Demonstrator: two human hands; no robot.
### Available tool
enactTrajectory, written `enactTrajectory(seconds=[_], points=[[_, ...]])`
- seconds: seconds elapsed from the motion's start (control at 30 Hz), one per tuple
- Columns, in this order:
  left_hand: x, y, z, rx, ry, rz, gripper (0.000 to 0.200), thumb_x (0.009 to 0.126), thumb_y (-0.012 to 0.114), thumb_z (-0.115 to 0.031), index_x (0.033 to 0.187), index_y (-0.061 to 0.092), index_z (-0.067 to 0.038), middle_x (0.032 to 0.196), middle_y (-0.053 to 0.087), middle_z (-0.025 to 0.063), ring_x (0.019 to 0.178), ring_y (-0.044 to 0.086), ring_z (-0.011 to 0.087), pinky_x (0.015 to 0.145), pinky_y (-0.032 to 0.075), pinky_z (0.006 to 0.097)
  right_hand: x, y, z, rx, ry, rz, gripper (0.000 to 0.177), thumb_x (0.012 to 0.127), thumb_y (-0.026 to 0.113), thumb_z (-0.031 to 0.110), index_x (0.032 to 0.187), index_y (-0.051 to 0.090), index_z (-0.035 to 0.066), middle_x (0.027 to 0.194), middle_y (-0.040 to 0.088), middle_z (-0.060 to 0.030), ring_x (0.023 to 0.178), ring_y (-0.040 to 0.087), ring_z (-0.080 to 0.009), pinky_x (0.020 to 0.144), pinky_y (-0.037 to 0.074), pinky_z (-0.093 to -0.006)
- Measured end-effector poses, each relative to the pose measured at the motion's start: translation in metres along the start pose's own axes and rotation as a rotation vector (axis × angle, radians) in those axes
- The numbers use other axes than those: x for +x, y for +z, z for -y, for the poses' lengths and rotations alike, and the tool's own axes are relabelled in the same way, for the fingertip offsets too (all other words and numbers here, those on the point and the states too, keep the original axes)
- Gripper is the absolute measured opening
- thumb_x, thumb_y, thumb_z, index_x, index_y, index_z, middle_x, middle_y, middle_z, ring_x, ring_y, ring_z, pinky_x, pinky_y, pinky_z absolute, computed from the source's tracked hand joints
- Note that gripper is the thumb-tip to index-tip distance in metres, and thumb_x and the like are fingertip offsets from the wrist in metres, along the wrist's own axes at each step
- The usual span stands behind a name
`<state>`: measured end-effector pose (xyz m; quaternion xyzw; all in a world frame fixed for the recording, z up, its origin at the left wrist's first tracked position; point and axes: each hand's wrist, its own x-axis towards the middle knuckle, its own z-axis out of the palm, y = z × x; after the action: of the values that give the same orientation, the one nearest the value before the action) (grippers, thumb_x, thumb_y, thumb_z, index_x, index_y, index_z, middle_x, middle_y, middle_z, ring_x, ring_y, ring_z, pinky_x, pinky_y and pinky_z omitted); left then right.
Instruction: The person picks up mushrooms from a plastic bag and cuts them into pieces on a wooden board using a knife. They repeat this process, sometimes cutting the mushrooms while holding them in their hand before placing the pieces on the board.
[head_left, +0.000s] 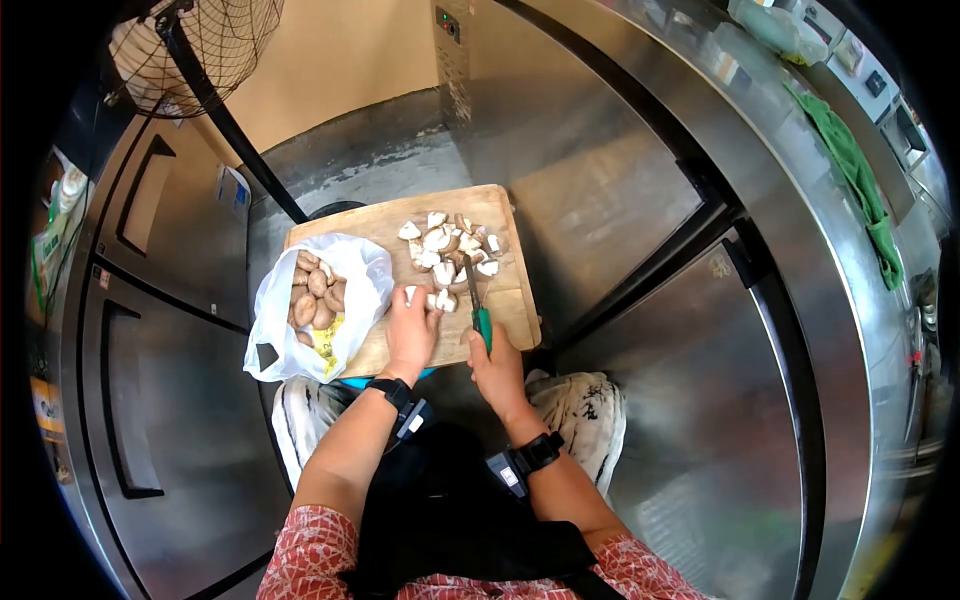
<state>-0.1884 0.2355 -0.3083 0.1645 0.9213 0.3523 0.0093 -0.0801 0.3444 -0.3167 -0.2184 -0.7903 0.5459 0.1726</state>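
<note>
My right hand is wrapped round the green handle of a knife, whose blade points away from me over the board. Bent fingers of my left hand close on a mushroom at the near side of the cut pieces; the fingers partly hide it. Chopped mushroom pieces, white and brown, lie in a loose heap on the wooden cutting board. Left of that hand, an open white plastic bag rests partly on the board, with several whole brown mushrooms inside.
Steel cabinet doors stand close on the right, and more steel doors on the left. A wire-caged fan on a black pole rises behind the board. A green cloth hangs over the counter at right.
</note>
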Motion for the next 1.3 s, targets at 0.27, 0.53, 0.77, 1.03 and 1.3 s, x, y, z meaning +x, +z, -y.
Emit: enactTrajectory(seconds=[0.27, 0.53, 0.77, 1.03, 1.3], points=[[0.026, -0.015, 0.001, 0.027, 0.151, -0.045, 0.057, 0.081, 0.064, -0.006, 0.134, 0.042, -0.013, 0.144, 0.031, 0.019, 0.127, 0.04, 0.0366, 0.091, 0.048, 0.035, 0.005, 0.002, 0.002, 0.505, 0.418, 0.018, 0.023, 0.096, 0.048, 0.023, 0.1, 0.05, 0.0, 0.079, 0.059, -0.0088, 0.059, 0.06, -0.0151, 0.052, 0.05, -0.0272], [0.005, -0.019, 0.021, -0.191, -0.015, -0.077, 0.026, 0.079, 0.057, -0.002, 0.104, 0.05, -0.005, 0.113, 0.051, 0.0174, 0.078, 0.061, 0.0326, 0.071, 0.049, 0.0396, 0.009, -0.001, 0.014, 0.651, 0.406, 0.086, 0.03, 0.095, 0.052, 0.025, 0.113, 0.051, 0.002, 0.095, 0.061, -0.01, 0.071, 0.064, -0.0164, 0.062, 0.053, -0.0272], [-0.014, -0.014, 0.035, -0.336, 0.143, 0.011, 0.038, 0.076, 0.06, -0.001, 0.114, 0.055, -0.005, 0.111, 0.055, 0.0115, 0.086, 0.058, 0.0255, 0.071, 0.049, 0.0331, 0.01, 0.0, 0.0, 0.668, 0.4, 0.113, 0.026, 0.095, 0.052, 0.025, 0.11, 0.053, 0.004, 0.087, 0.062, -0.0075, 0.062, 0.058, -0.0128, 0.055, 0.05, -0.0251], [-0.041, -0.039, 0.039, -0.49, 0.05, 0.36, 0.033, 0.082, 0.066, -0.012, 0.114, 0.06, -0.006, 0.1, 0.064, 0.0096, 0.086, 0.061, 0.0166, 0.078, 0.049, 0.0287, 0.011, -0.01, -0.012, 0.216, 0.079, -0.156, 0.031, 0.089, 0.056, 0.015, 0.116, 0.051, 0.001, 0.095, 0.06, -0.0132, 0.079, 0.059, -0.0224, 0.072, 0.05, -0.0335], [-0.174, -0.137, 0.049, -0.365, 0.17, 1.1, 0.037, 0.086, 0.067, -0.022, 0.119, 0.058, -0.006, 0.108, 0.06, 0.0101, 0.1, 0.058, 0.0172, 0.083, 0.05, 0.0287, 0.013, -0.011, -0.03, -0.322, -0.113, -0.189, 0.068, 0.077, 0.06, 0.013, 0.135, 0.032, -0.01, 0.131, 0.039, -0.0289, 0.123, 0.037, -0.0431, 0.105, 0.031, -0.0405]])
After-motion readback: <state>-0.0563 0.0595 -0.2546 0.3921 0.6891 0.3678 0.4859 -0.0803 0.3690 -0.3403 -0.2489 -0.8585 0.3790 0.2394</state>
